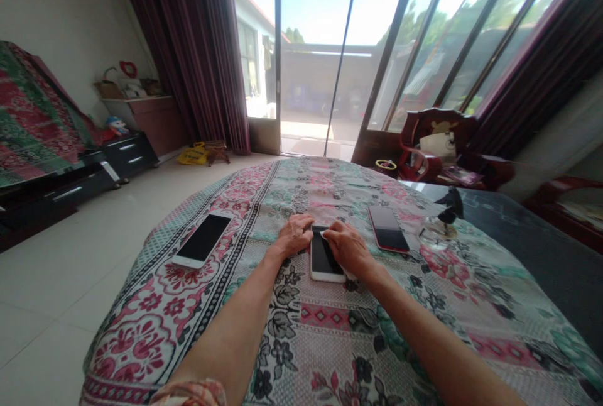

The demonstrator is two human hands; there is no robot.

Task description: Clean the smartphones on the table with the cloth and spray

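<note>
A white-framed smartphone (325,258) with a dark screen lies on the patterned tablecloth (325,343) right in front of me. My left hand (295,234) grips its upper left edge with curled fingers. Over the right part of the screen, my right hand (347,246) is closed on a small white wipe (323,235), pressed to the glass; most of the wipe is hidden under the fingers. To the left lies another white phone (203,241), face up. A red-edged phone (389,229) rests to the right of my right hand.
A clear glass container with a black spray top (451,206) stands on the table's right side. Wooden armchairs (436,142) are beyond it. Black drawers (129,154) and a yellow bag (193,154) are at the left, near the curtain. Glass doors stand ahead.
</note>
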